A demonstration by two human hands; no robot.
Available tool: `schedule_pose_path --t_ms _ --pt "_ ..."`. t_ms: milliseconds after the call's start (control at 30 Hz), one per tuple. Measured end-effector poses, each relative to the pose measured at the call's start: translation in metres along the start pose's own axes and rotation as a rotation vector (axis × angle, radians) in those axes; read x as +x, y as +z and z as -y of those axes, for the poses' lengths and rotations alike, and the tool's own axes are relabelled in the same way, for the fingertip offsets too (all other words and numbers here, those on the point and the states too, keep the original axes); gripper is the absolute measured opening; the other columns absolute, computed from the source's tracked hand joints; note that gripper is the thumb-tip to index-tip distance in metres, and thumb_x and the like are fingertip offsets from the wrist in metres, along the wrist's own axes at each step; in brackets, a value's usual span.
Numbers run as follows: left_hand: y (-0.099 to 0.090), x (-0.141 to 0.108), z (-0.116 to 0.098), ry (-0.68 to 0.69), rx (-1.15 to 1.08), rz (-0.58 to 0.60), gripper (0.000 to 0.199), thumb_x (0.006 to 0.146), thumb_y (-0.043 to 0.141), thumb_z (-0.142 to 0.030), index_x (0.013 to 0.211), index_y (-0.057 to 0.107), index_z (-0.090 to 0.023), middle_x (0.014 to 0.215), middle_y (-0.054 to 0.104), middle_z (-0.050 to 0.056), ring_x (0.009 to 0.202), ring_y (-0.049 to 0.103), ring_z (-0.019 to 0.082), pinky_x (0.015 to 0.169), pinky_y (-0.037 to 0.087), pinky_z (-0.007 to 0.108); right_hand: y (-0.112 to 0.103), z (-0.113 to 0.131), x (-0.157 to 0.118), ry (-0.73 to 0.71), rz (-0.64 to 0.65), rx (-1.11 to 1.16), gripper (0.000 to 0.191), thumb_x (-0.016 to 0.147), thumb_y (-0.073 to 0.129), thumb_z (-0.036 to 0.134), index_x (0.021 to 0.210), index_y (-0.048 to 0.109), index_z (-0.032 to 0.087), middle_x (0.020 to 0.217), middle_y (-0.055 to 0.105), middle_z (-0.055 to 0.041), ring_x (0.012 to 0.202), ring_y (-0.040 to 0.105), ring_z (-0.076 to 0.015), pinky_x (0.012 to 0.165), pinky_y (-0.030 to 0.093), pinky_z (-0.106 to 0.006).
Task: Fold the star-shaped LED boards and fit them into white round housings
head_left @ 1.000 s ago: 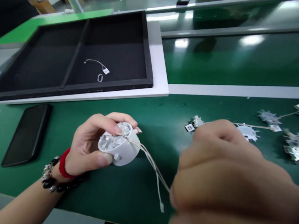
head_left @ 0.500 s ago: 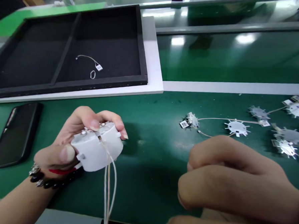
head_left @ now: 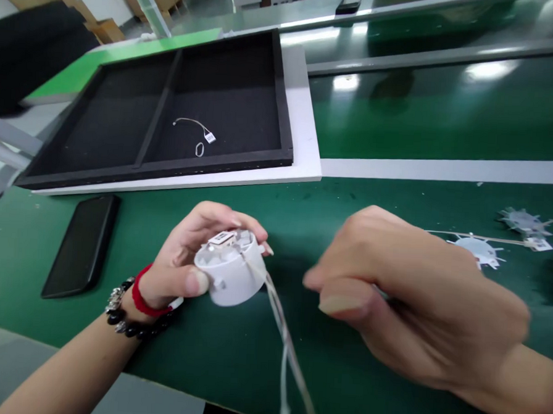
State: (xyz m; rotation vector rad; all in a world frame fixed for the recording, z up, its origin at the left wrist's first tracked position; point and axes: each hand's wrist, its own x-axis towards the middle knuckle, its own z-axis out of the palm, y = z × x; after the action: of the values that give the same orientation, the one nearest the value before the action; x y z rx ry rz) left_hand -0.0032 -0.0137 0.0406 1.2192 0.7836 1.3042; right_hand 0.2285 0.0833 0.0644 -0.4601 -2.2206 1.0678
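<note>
My left hand grips a white round plastic housing between thumb and fingers. A small label with a dark code sits in the housing's open top, among whitish parts. Thin pale wires come out over its right side and hang down past the table's front. To the right, my right hand is held above the table, apart from the housing. Its thumb and fingers are pressed together, and whatever may be between them is hidden. Just behind it lies a white spiky disc, partly covered by the hand.
A black two-part tray on a white board holds a short labelled cable and a small loop. A black phone lies at the left. More spiky discs with wires are at the right edge.
The view has shifted left. My left hand has turned the housing so its top shows more. My right hand has drawn back and come closer to the housing, its fingers still closed.
</note>
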Motion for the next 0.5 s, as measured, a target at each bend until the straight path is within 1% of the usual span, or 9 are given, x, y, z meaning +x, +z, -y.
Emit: schedule_pose_path --t_ms 67,100,133,200,233,300,367,433,500 --pt "-0.003 0.002 0.002 0.015 0.049 0.007 0.044 0.086 0.078 -0.026 0.126 0.060 -0.024 0.121 0.068 0.004 0.111 0.068 0.019 0.096 0.058 0.027 0.005 0.000 0.006 -0.083 -0.019 -0.043 0.040 0.103 0.051 0.037 0.067 0.061 0.024 0.059 0.062 0.0019 0.058 0.057 -0.0148 0.064 0.044 -0.036" --pt "-0.004 0.003 0.003 0.021 0.070 0.005 0.047 0.085 0.079 -0.023 0.127 0.060 -0.024 0.122 0.068 0.004 0.112 0.068 0.019 0.095 0.058 0.025 0.007 0.000 0.007 -0.106 -0.029 -0.071 0.036 0.104 0.050 0.032 0.070 0.061 0.023 0.062 0.065 0.0017 0.060 0.058 -0.0151 0.065 0.044 -0.036" --pt "-0.006 0.004 0.004 0.026 0.091 -0.004 0.051 0.082 0.082 -0.021 0.127 0.060 -0.024 0.123 0.069 0.005 0.111 0.069 0.019 0.093 0.059 0.024 0.009 0.000 0.008 -0.106 -0.037 -0.097 0.030 0.103 0.051 0.028 0.076 0.063 0.023 0.069 0.068 0.0007 0.065 0.061 -0.0160 0.067 0.044 -0.036" --pt "-0.006 0.005 0.006 0.028 0.130 -0.035 0.059 0.076 0.086 -0.017 0.128 0.060 -0.027 0.123 0.069 0.005 0.109 0.070 0.019 0.088 0.060 0.021 0.011 -0.001 0.008 -0.077 -0.048 -0.122 0.011 0.100 0.057 0.029 0.093 0.064 0.023 0.087 0.074 -0.0021 0.079 0.066 -0.0190 0.071 0.047 -0.036" --pt "-0.006 0.005 0.007 0.023 0.150 -0.049 0.062 0.074 0.088 -0.017 0.128 0.061 -0.027 0.122 0.070 0.005 0.108 0.070 0.019 0.086 0.060 0.021 0.011 -0.003 0.008 -0.068 -0.040 -0.125 0.009 0.098 0.061 0.031 0.101 0.064 0.023 0.095 0.075 -0.0035 0.085 0.068 -0.0203 0.073 0.048 -0.036" --pt "-0.004 0.005 0.008 0.010 0.179 -0.075 0.063 0.072 0.090 -0.017 0.127 0.061 -0.028 0.121 0.070 0.006 0.106 0.071 0.020 0.085 0.060 0.022 0.013 -0.007 0.007 -0.075 0.011 -0.129 0.026 0.094 0.068 0.038 0.113 0.060 0.021 0.106 0.074 -0.0051 0.094 0.069 -0.0220 0.077 0.049 -0.036" --pt "-0.002 0.005 0.010 -0.003 0.185 -0.100 0.063 0.072 0.091 -0.019 0.127 0.062 -0.028 0.121 0.070 0.006 0.105 0.071 0.020 0.085 0.060 0.022 0.016 -0.011 0.005 -0.107 0.076 -0.149 0.037 0.091 0.072 0.041 0.117 0.057 0.020 0.113 0.073 -0.0060 0.097 0.068 -0.0228 0.078 0.049 -0.036" --pt "0.000 0.004 0.012 -0.004 0.176 -0.119 0.064 0.070 0.093 -0.021 0.125 0.063 -0.029 0.122 0.068 0.005 0.104 0.070 0.019 0.084 0.059 0.021 0.020 -0.015 0.003 -0.128 0.109 -0.183 0.040 0.089 0.074 0.039 0.118 0.055 0.020 0.118 0.072 -0.0070 0.099 0.068 -0.0235 0.077 0.049 -0.036" --pt "0.003 0.003 0.014 -0.020 0.166 -0.138 0.064 0.069 0.093 -0.023 0.125 0.062 -0.030 0.123 0.066 0.004 0.101 0.070 0.017 0.082 0.059 0.020 0.024 -0.018 0.001 -0.125 0.114 -0.208 0.040 0.089 0.075 0.036 0.117 0.053 0.019 0.118 0.072 -0.0075 0.098 0.069 -0.0236 0.076 0.050 -0.036"
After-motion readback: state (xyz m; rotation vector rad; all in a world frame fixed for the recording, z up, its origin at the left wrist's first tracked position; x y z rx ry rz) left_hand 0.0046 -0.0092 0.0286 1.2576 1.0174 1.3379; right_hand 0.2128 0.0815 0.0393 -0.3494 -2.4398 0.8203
